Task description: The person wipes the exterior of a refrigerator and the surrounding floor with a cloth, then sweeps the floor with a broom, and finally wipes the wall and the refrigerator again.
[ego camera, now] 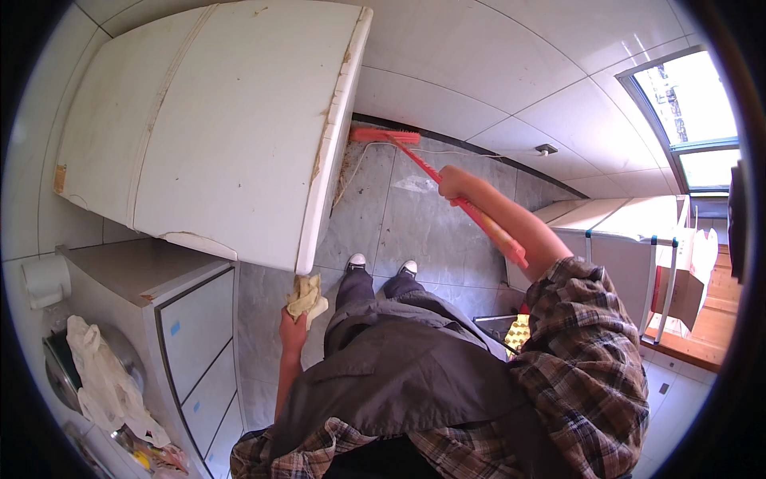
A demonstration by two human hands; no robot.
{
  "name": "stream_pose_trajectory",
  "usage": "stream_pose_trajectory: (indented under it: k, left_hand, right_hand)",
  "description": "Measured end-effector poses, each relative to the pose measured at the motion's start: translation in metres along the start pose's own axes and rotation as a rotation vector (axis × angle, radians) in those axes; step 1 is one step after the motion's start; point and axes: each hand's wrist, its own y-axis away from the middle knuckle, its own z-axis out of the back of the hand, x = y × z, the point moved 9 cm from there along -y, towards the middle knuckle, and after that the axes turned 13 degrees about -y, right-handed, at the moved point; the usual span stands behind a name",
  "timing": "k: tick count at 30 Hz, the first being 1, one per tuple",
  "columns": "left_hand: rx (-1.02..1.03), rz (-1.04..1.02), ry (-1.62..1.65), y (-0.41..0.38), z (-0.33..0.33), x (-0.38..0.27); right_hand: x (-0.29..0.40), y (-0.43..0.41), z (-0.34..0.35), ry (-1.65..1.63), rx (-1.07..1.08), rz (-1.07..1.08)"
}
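My right hand (455, 184) is closed around the handle of a red long-handled brush (422, 163). The brush head lies near the floor at the foot of the wall, close to the edge of a large white appliance (233, 126), which looks like a refrigerator. Dirt (347, 164) shows on the floor beside that appliance. In my left hand (293, 328) is a crumpled pale yellow cloth (306, 297), held just below the appliance's near corner; whether the two touch, I cannot tell.
A white cord (443, 152) runs across the floor to a wall socket (545, 149). At left stands a drawer cabinet (194, 341), with a plastic bag (108, 383) beside it. Boxes (619, 269) and a dustpan-like black thing (494, 326) are at right.
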Motion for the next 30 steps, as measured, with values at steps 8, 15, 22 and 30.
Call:
stream_pose_trajectory:
  k: [8, 15, 22, 30]
  left_hand:
    - [0.055, -0.048, 0.010, -0.009, 0.006, -0.032]
    - [0.068, -0.002, -0.026, -0.005, -0.001, -0.024]
    - [0.051, 0.030, -0.069, 0.000, -0.001, -0.023]
    - [0.062, 0.007, -0.079, 0.008, 0.003, -0.025]
  right_hand:
    - [0.047, 0.013, -0.034, -0.137, -0.068, -0.198]
    - [-0.003, 0.072, -0.055, 0.251, 0.054, -0.089]
    - [-0.012, 0.153, -0.012, 0.121, 0.112, -0.125]
    - [-0.061, 0.047, -0.112, -1.350, 0.134, -0.344]
